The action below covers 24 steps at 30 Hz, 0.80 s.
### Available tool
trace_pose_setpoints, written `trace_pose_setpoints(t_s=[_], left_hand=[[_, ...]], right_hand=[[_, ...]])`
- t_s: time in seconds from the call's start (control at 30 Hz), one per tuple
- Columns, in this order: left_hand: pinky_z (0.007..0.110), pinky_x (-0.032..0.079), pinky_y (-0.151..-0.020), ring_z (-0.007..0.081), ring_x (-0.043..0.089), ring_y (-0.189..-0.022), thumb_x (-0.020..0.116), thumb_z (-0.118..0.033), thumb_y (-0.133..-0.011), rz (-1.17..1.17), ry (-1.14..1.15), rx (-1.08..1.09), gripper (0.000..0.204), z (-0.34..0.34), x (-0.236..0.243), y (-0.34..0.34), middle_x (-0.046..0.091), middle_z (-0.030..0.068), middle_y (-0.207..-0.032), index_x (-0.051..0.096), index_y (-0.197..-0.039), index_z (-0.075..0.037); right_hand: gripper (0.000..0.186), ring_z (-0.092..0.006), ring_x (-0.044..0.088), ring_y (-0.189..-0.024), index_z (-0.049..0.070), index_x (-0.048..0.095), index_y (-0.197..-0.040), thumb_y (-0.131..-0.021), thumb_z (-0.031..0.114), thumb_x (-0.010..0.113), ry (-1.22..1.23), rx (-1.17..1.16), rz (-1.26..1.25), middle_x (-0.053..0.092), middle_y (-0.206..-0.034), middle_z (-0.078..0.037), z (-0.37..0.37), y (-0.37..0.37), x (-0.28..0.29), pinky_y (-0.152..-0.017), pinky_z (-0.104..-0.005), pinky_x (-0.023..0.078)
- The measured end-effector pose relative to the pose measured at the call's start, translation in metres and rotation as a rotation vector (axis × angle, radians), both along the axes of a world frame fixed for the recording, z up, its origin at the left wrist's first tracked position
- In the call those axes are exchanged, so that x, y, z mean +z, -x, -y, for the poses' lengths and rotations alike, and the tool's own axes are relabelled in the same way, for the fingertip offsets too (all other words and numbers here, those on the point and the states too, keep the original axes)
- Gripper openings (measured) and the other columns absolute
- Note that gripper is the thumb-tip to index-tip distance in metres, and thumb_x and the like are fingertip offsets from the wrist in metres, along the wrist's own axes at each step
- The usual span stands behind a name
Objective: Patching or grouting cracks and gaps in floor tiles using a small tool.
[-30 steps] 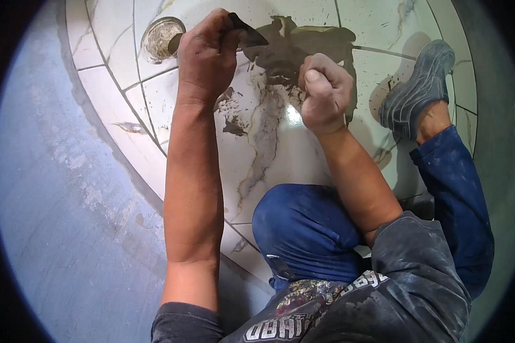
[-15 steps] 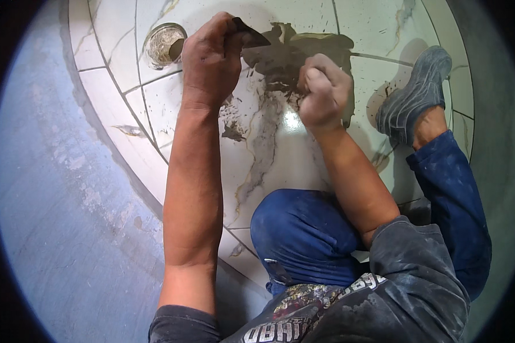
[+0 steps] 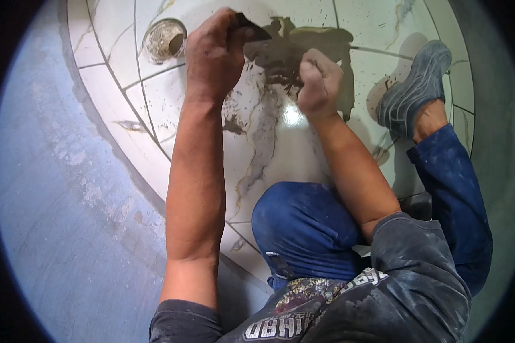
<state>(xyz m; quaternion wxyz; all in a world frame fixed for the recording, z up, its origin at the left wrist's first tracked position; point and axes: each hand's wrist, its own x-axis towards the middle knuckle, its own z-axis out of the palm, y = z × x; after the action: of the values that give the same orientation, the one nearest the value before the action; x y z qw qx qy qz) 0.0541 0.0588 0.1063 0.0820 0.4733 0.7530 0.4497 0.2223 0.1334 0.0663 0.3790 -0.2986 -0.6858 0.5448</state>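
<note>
My left hand is closed around a thin, dark, pointed flat piece, whose tip sticks out to the right over the wet grout. That grey-brown grout lies smeared across the white marble-patterned tiles, with spatters and small lumps about it. Beside the spread's lower middle, my right hand is closed, thumb against bent fingers. Whatever it grips, if anything, is hidden by the fingers.
A round pot or drain opening, smeared inside, is at the upper left. Dark joints run between the tiles. My shoe rests on the tiles at the right, my bent knee below. Bluish wall or floor borders the left.
My right hand has shifted slightly up and left along the grout. My left hand, still gripping the dark piece, has moved very little.
</note>
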Motion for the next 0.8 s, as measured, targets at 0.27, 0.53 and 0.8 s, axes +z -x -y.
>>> trace_pose_setpoints(t_s=[0.27,0.53,0.8], left_hand=[[0.034,0.052,-0.066,0.026,0.069,-0.073,0.065,-0.002,-0.084,0.01,-0.019,0.031,0.005,0.001,-0.001,-0.002,0.07,0.0114,-0.08,0.062,-0.088,-0.002],[0.035,0.05,-0.062,0.0271,0.066,-0.067,0.069,-0.001,-0.081,0.062,-0.047,0.047,0.009,0.002,0.001,-0.006,0.068,0.0124,-0.076,0.061,-0.085,-0.002],[0.03,0.052,-0.069,0.0207,0.07,-0.074,0.063,-0.002,-0.086,0.043,0.038,0.025,0.003,0.007,0.001,-0.006,0.071,0.009,-0.08,0.064,-0.089,-0.002]], right_hand=[[0.025,-0.0095,0.039,-0.057,0.0,0.049,-0.07,-0.083,0.021,0.048,0.079,0.042,-0.081,0.044,-0.061,-0.003,0.011,-0.008,0.011,-0.051,-0.026,0.03],[0.023,-0.0091,0.036,-0.056,0.001,0.047,-0.069,-0.084,0.018,0.046,0.044,0.05,-0.058,0.042,-0.06,-0.001,0.01,-0.006,0.017,-0.05,-0.0264,0.027],[0.029,-0.0078,0.034,-0.057,0.001,0.047,-0.07,-0.086,0.025,0.049,0.061,0.05,0.007,0.04,-0.06,0.0,0.006,-0.007,0.005,-0.051,-0.0259,0.026]])
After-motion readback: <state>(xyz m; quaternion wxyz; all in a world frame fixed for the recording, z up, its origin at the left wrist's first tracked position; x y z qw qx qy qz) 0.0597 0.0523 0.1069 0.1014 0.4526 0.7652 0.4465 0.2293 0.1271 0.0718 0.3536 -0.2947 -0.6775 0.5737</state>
